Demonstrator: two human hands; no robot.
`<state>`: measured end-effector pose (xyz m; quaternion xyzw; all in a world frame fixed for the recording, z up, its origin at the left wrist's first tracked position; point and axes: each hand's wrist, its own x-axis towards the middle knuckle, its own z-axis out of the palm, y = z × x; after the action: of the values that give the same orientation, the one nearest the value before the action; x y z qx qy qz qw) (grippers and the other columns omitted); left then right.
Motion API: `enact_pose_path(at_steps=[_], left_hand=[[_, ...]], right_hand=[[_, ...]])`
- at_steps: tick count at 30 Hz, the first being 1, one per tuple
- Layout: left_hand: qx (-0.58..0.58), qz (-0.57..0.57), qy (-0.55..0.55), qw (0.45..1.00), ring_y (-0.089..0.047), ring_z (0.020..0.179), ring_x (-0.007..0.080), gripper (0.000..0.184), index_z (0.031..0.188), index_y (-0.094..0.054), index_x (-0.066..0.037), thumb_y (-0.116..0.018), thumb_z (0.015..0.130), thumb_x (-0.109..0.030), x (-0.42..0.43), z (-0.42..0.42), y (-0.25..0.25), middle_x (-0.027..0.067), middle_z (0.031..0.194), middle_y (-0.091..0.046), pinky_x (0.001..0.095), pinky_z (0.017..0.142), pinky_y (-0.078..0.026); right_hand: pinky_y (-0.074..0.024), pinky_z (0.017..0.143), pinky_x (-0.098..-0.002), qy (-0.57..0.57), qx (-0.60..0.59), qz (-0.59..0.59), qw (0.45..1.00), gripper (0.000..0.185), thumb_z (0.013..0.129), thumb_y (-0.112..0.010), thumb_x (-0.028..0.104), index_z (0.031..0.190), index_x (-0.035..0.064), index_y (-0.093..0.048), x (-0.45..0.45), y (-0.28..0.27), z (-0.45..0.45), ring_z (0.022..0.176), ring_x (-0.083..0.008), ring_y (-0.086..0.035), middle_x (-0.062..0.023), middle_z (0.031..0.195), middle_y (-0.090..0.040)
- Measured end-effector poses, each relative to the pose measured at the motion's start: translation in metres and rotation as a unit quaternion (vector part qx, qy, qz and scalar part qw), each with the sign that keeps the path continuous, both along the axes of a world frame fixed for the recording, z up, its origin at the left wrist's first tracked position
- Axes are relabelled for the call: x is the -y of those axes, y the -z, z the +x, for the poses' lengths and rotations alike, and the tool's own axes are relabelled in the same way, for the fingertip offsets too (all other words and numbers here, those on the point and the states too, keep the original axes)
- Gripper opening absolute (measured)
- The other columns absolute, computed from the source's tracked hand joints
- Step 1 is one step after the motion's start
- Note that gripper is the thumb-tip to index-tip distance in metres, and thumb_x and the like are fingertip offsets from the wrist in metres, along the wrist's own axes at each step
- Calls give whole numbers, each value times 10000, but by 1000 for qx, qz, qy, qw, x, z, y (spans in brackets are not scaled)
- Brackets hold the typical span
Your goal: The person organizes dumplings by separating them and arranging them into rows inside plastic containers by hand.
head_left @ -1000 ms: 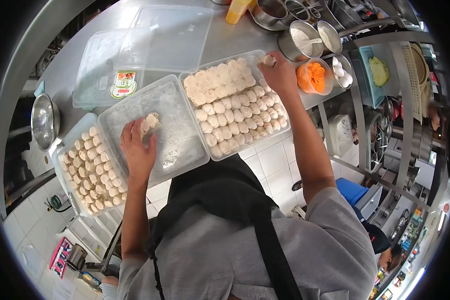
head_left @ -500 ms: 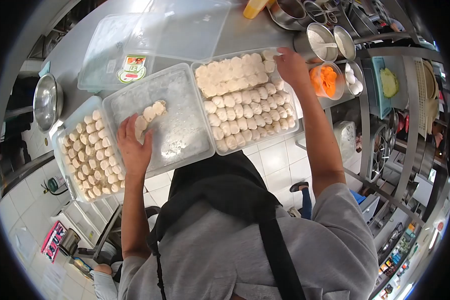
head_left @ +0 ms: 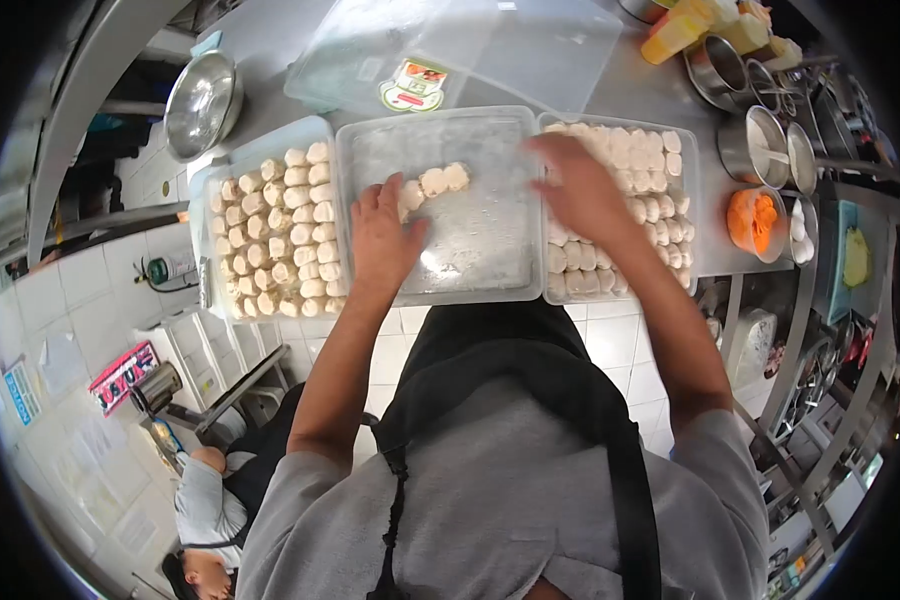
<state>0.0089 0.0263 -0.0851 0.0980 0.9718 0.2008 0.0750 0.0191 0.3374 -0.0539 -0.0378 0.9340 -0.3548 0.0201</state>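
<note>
My left hand (head_left: 382,240) rests in the middle plastic tray (head_left: 490,270), its fingertips and thumb around the near end of a short row of pale dough pieces (head_left: 444,180). Over the right edge of that tray, my right hand (head_left: 575,190) is slightly blurred, its fingers apart and nothing between them. Beneath it, the right tray (head_left: 692,150) holds rows of round dough pieces (head_left: 575,268), partly hidden by the hand and forearm. On the left, another tray (head_left: 206,215) is filled with rows of dough pieces (head_left: 275,220).
Clear lids (head_left: 530,50) lie behind the trays. A steel bowl (head_left: 202,105) stands at the left. Toward the right are a tub of orange pieces (head_left: 753,222), a bowl of eggs (head_left: 800,230), steel pots (head_left: 753,147) and squeeze bottles (head_left: 676,32). Another person (head_left: 215,510) is at lower left.
The view has swung, shifting the trays rightward in the picture. My right hand has left the far right corner of the right tray and moved toward the middle tray, letting go of a dough piece.
</note>
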Motion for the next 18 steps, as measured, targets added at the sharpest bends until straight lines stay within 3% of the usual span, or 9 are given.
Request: enact_pose_path(at_steps=[2,3,4,5,8,11,14,18], left_hand=[[-80,15,74,994,-588,1260,438,757,1498,-593,-54,-887,821,-221,5,-9,9,218,1386,-636,532,1097,-478],[-119,36,115,986,-593,1245,437,747,1483,-612,-57,-894,810,-220,3,-14,17,214,1364,-648,530,1092,-476],[-136,54,126,981,-610,1216,432,705,1451,-642,-58,-888,809,-210,-1,-19,21,208,1317,-677,533,1072,-472],[-110,54,138,983,-608,1219,409,682,1415,-648,-66,-891,801,-238,-3,-24,25,185,1303,-677,547,1051,-486],[-104,48,163,980,-630,1184,389,588,1318,-708,-63,-889,768,-165,-10,-37,32,141,1234,-724,536,1022,-510],[-60,87,204,973,-669,1111,380,468,1208,-762,-49,-891,767,-137,-7,-49,23,135,1135,-759,498,989,-539],[76,152,190,967,-705,1049,361,387,1138,-786,-30,-887,777,-125,-4,-53,9,151,1079,-774,449,960,-569],[165,195,179,950,-725,1047,318,368,1147,-788,-21,-868,797,-103,5,-56,2,151,1095,-773,407,955,-580]], right_hand=[[-513,1126,-505,-115,-23,14,993,529,855,-792,82,1371,36,-683,52,31,-15,1354,-393,-596,-185,1401,-663],[-488,1149,-525,-115,-23,28,993,544,829,-776,45,1363,30,-674,74,52,-22,1341,-430,-583,-208,1368,-667],[-525,1104,-525,-112,-24,44,992,474,828,-761,54,1295,17,-694,89,61,-26,1303,-420,-610,-201,1308,-681],[-567,1043,-513,-120,38,76,989,388,845,-743,64,1229,21,-721,96,47,-32,1255,-409,-647,-192,1273,-691],[-591,984,-509,-117,19,72,990,315,857,-747,95,1168,46,-746,103,65,-35,1188,-398,-679,-173,1216,-696],[-576,981,-515,-153,53,38,986,311,855,-753,113,1163,78,-758,96,59,-35,1159,-390,-685,-156,1182,-691],[-562,976,-514,-191,122,9,974,331,839,-752,113,1170,102,-762,84,54,-36,1145,-386,-682,-148,1157,-684],[-552,975,-512,-217,161,-28,962,370,809,-736,81,1178,104,-762,79,49,-34,1155,-396,-675,-156,1165,-680]])
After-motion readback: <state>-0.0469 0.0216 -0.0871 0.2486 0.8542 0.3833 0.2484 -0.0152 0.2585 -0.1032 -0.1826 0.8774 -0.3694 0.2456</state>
